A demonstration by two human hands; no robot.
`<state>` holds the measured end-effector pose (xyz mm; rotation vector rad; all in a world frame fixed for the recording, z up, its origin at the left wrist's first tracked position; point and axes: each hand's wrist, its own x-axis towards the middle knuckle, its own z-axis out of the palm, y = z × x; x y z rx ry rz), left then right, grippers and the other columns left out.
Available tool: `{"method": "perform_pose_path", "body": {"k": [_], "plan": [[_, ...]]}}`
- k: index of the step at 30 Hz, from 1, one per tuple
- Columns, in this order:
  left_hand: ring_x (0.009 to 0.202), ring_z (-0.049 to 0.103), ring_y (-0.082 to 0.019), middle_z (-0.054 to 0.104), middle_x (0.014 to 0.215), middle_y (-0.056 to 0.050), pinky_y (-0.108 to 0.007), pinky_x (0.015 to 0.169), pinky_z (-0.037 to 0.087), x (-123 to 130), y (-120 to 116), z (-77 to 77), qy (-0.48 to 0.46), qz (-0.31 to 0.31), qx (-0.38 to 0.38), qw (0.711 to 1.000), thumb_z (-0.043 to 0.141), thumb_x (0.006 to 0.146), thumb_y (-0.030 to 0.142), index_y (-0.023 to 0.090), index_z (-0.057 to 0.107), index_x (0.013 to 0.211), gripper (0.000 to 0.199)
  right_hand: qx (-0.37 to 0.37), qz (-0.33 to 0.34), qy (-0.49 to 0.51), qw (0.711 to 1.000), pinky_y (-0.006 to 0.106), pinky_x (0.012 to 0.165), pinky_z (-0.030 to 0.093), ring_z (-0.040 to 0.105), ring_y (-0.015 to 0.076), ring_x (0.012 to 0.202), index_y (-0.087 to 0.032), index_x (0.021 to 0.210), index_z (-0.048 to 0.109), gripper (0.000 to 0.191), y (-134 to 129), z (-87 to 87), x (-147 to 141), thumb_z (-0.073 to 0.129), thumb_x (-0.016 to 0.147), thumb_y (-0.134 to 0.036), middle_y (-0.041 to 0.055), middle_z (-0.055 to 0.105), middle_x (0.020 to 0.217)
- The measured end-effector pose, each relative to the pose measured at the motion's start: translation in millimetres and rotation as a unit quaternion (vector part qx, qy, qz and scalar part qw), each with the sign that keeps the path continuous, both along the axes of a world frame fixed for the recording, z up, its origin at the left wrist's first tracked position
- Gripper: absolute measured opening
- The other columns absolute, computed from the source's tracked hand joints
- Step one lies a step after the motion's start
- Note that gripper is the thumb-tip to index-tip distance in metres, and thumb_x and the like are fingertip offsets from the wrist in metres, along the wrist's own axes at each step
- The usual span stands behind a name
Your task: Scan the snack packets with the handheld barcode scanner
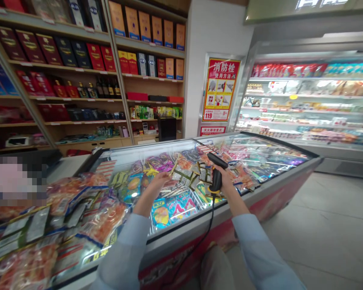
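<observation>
Right grip (pixel 226 182) clenches a barcode scanner (pixel 217 179); left grip (pixel 161 181) open over snack packets (pixel 175 213) in a chest freezer (pixel 261 187).

Chest freezer (pixel 278 189) ahead w/ snack packs (pixel 157 162) inside; shelves (pixel 60 64) behind on L, fridge (pixel 308 104) on R, poster (pixel 220 89) between.

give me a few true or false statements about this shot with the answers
1. The right hand holds a black barcode scanner. True.
2. The left hand holds the scanner's cord. False: it is open over snack packets.
3. The cord trails down over the front edge of the chest freezer. True.
4. The freezer is full of bottled drinks. False: it holds snack packets.
5. A red fire-hydrant notice hangs on the wall behind. True.
</observation>
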<state>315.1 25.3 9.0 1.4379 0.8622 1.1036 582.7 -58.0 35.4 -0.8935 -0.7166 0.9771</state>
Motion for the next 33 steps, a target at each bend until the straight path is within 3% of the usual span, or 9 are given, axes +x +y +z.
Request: {"method": "perform_pose_path", "body": {"k": [3, 6, 11, 16, 20, 23, 26, 33], "plan": [[0.085, 0.073, -0.025, 0.071, 0.076, -0.004, -0.048, 0.095, 0.053, -43, 5, 16.0, -0.100, -0.018, -0.061, 0.993, 0.071, 0.071, 0.029, 0.020, 0.052, 0.074, 0.021, 0.011, 0.032, -0.006, 0.999, 0.021, 0.036, 0.039, 0.049, 0.0090, 0.039, -0.017, 0.073, 0.060, 0.032, 12, 12.5, -20, 0.078, 0.059, -0.040, -0.0030, 0.058, 0.053], [0.095, 0.071, -0.025, 0.072, 0.078, -0.003, -0.049, 0.103, 0.047, -77, 10, 24.5, -0.198, 0.030, -0.054, 0.978, 0.070, 0.072, 0.023, 0.021, 0.049, 0.073, 0.022, 0.019, 0.064, -0.014, 0.998, 0.020, 0.035, 0.039, 0.049, 0.0089, 0.038, -0.018, 0.070, 0.060, 0.031, 27, 24.7, -49, 0.078, 0.058, -0.040, -0.0034, 0.057, 0.050], [0.111, 0.065, -0.025, 0.074, 0.099, -0.008, -0.046, 0.109, 0.042, -103, 16, 13.1, -0.318, 0.068, -0.052, 0.944, 0.070, 0.072, 0.018, 0.019, 0.052, 0.080, 0.019, 0.027, 0.186, 0.004, 0.982, 0.019, 0.034, 0.041, 0.051, 0.0090, 0.039, -0.016, 0.070, 0.062, 0.031, 55, 32.8, -104, 0.078, 0.059, -0.040, -0.0023, 0.059, 0.053], [0.121, 0.058, -0.024, 0.069, 0.118, -0.006, -0.044, 0.113, 0.037, -107, 19, -16.0, -0.414, 0.092, -0.049, 0.904, 0.072, 0.072, 0.009, 0.022, 0.055, 0.103, 0.038, 0.007, 0.306, 0.052, 0.950, 0.019, 0.034, 0.041, 0.051, 0.0090, 0.039, -0.016, 0.073, 0.061, 0.032, 84, 13.4, -154, 0.078, 0.060, -0.041, -0.0024, 0.059, 0.052], [0.116, 0.062, -0.018, 0.070, 0.115, 0.001, -0.040, 0.111, 0.039, -112, 23, -29.4, -0.482, 0.133, -0.038, 0.865, 0.068, 0.071, 0.001, 0.027, 0.057, 0.106, 0.045, -0.021, 0.325, 0.069, 0.943, 0.017, 0.033, 0.040, 0.050, 0.0080, 0.038, -0.017, 0.069, 0.059, 0.037, 92, -14.8, -183, 0.081, 0.058, -0.044, -0.0036, 0.057, 0.051], [0.103, 0.067, -0.013, 0.072, 0.103, 0.002, -0.035, 0.108, 0.043, -118, 25, -29.6, -0.501, 0.170, -0.038, 0.848, 0.066, 0.071, -0.001, 0.025, 0.059, 0.099, 0.039, -0.030, 0.338, 0.066, 0.938, 0.017, 0.033, 0.039, 0.050, 0.0082, 0.038, -0.016, 0.073, 0.061, 0.039, 87, -33.8, -194, 0.082, 0.058, -0.046, -0.0031, 0.058, 0.052], [0.102, 0.068, -0.014, 0.072, 0.104, 0.001, -0.035, 0.107, 0.045, -122, 24, -27.0, -0.505, 0.194, -0.049, 0.839, 0.063, 0.073, -0.001, 0.024, 0.059, 0.100, 0.037, -0.048, 0.340, 0.060, 0.937, 0.019, 0.031, 0.038, 0.050, 0.0097, 0.036, -0.015, 0.074, 0.062, 0.042, 80, -44.2, -199, 0.082, 0.056, -0.048, -0.0011, 0.060, 0.051], [0.100, 0.069, -0.014, 0.073, 0.098, 0.001, -0.037, 0.106, 0.046, -121, 18, -18.9, -0.518, 0.224, -0.060, 0.823, 0.057, 0.075, -0.005, 0.023, 0.060, 0.095, 0.035, 0.009, 0.389, 0.079, 0.918, 0.018, 0.032, 0.039, 0.050, 0.0083, 0.034, -0.014, 0.066, 0.062, 0.039, 72, -38.6, -203, 0.082, 0.058, -0.047, 0.0017, 0.063, 0.055]]}}
